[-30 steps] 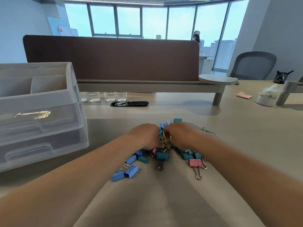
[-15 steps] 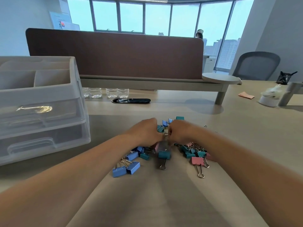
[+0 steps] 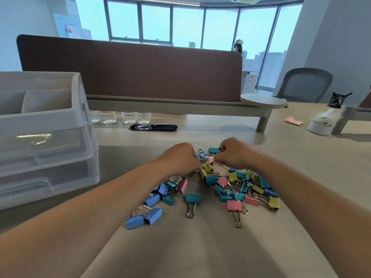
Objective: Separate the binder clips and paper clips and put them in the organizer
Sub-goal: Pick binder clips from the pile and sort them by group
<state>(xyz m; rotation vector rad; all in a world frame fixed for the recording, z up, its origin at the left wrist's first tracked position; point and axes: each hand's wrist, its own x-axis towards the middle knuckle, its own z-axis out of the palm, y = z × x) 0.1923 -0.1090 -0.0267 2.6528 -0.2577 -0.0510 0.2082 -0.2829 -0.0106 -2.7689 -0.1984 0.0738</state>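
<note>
Head view: multicoloured binder clips [image 3: 211,179] lie heaped.

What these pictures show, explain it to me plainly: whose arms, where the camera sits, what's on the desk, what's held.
There is no machine here: a person works with bare hands. The one camera sits on their head and looks forward and down, so both arms reach in from the bottom of the picture. On the desk lies a pile of coloured binder clips. A clear organizer with drawers stands at the left. The left hand and right hand curl onto clips at the pile's far edge; exactly which ones is hidden.
</note>
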